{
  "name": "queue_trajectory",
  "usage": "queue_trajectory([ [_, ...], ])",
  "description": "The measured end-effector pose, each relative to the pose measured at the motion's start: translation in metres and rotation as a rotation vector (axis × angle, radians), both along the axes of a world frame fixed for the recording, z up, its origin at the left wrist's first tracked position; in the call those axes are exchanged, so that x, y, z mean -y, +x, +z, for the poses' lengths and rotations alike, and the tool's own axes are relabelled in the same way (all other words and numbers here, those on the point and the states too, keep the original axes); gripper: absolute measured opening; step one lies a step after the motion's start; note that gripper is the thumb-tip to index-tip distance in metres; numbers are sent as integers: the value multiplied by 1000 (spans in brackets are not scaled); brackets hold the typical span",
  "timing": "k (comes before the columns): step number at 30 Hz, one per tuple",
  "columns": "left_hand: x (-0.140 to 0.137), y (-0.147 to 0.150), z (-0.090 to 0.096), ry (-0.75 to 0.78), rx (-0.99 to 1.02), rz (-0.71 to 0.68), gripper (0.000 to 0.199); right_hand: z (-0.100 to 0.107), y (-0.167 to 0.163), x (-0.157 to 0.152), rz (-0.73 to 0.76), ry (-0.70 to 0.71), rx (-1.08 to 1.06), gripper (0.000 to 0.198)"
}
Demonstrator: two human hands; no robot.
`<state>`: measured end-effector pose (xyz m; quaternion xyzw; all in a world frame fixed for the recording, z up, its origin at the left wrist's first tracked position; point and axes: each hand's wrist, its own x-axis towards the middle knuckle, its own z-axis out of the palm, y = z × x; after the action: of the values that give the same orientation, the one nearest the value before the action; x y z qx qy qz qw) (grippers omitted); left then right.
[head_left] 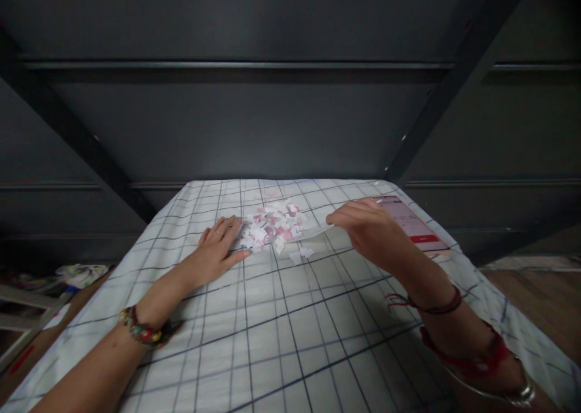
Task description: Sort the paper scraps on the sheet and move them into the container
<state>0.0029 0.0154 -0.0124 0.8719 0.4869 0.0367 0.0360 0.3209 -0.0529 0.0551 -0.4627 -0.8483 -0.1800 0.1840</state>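
Head view: right grip (370, 231) hides one end of the whitish strip (315, 231)

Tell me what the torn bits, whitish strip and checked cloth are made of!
Torn bits: matte paper, it seems; thin, ragged flakes.
Whitish strip: perhaps soft plastic film; it looks half see-through, but blurred.
Checked cloth: probably dull woven fabric; its lines waver.

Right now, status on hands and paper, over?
Left hand palm down beside paper scraps. Right hand pinching translucent strip. Scraps heaped, some stray. Smartphone off right, clear of heap.
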Motion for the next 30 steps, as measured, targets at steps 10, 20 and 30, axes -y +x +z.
queue_trajectory([
  [10, -1, -1, 0, 0, -3, -10, 83, 4, -10, 4, -39, 69, 35, 35],
  [20, -2, -2, -2, 19, 7, -35, 84, 7, -8, 6, -48, 75, 61, 34],
  [30, -2, -1, -2, 4, 15, -36, 82, 12, -11, 10, -78, 61, 110, 34],
])
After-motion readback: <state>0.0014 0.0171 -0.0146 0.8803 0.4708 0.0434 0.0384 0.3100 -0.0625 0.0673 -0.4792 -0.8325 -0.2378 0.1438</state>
